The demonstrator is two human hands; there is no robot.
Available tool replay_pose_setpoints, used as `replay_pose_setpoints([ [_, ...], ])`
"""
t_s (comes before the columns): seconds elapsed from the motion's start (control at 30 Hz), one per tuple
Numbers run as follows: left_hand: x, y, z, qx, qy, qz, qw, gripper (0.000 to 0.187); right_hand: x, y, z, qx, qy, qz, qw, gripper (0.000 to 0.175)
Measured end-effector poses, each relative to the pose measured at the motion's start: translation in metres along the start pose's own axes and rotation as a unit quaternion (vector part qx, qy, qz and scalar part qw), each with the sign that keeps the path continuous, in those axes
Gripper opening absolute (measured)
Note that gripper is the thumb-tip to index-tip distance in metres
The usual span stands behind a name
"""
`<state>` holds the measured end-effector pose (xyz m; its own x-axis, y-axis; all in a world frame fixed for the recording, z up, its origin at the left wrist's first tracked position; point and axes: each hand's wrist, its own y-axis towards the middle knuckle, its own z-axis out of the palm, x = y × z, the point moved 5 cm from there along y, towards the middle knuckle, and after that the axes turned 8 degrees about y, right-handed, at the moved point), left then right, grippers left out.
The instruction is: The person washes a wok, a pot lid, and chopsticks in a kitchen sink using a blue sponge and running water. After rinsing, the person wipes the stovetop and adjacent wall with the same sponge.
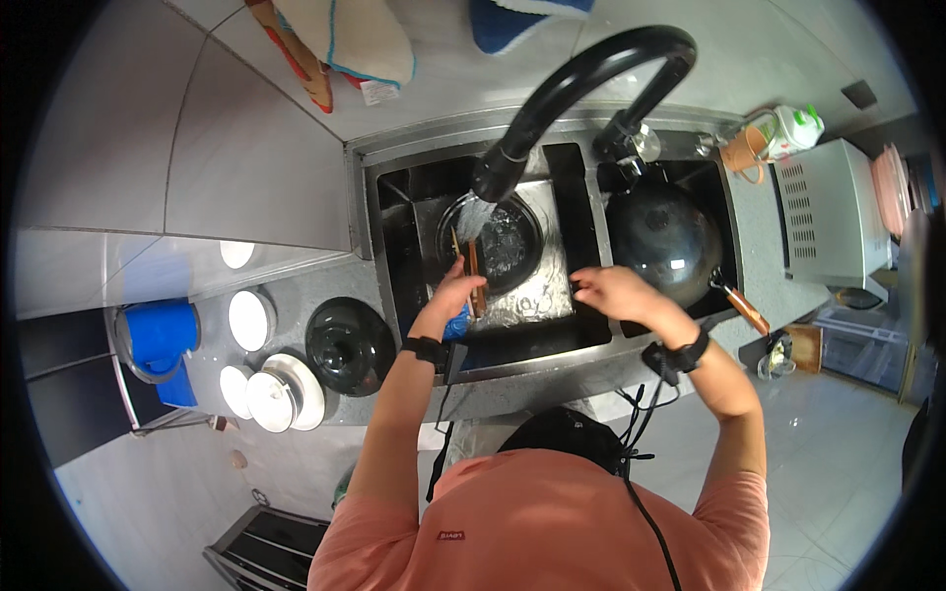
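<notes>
My left hand [452,289] is over the left sink basin [399,236], closed around several thin wooden sticks that look like chopsticks [474,258]. Their upper ends point toward the running water. Just below that hand shows something blue [458,325], too covered to name. Water falls from the black faucet [510,162] into a dark round pan [510,236] on the basin floor. My right hand [617,294] hovers near the divider between the basins, fingers loosely bent and apart, with nothing visible in them. A dark wok [665,240] with a wooden handle [745,309] lies bottom-up in the right basin.
On the left counter are a dark glass lid [350,346], white bowls [251,320], a white plate [310,414] and a blue container [161,336]. To the right stand an orange mug [743,150] and a white appliance [831,214]. Towels [362,37] hang at the back wall.
</notes>
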<state>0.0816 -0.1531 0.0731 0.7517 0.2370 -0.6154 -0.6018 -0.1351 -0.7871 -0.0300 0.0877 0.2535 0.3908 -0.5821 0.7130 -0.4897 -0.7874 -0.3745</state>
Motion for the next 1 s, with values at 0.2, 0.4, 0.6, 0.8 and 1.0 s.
replay_pose_setpoints([
  [0.2, 0.013, -0.010, -0.031, -0.070, -0.100, 0.020, 0.992, 0.054, -0.053, -0.079, -0.058, -0.113, 0.373, 0.120, 0.913, 0.029],
  [0.4, 0.063, -0.024, -0.066, -0.168, -0.211, 0.006, 0.963, 0.035, -0.102, -0.146, -0.121, -0.257, 0.386, 0.191, 0.865, 0.029],
  [0.6, 0.082, -0.071, -0.054, -0.208, -0.238, 0.064, 0.946, 0.032, -0.141, -0.225, -0.231, -0.405, 0.079, 0.100, 0.906, 0.025],
  [0.8, 0.089, -0.128, -0.012, -0.360, -0.251, 0.063, 0.896, 0.031, -0.239, -0.259, -0.310, -0.362, 0.389, 0.170, 0.830, 0.029],
  [1.0, 0.070, -0.154, 0.061, -0.373, -0.171, 0.108, 0.906, 0.027, -0.272, -0.240, -0.328, -0.280, 0.195, 0.160, 0.926, 0.021],
])
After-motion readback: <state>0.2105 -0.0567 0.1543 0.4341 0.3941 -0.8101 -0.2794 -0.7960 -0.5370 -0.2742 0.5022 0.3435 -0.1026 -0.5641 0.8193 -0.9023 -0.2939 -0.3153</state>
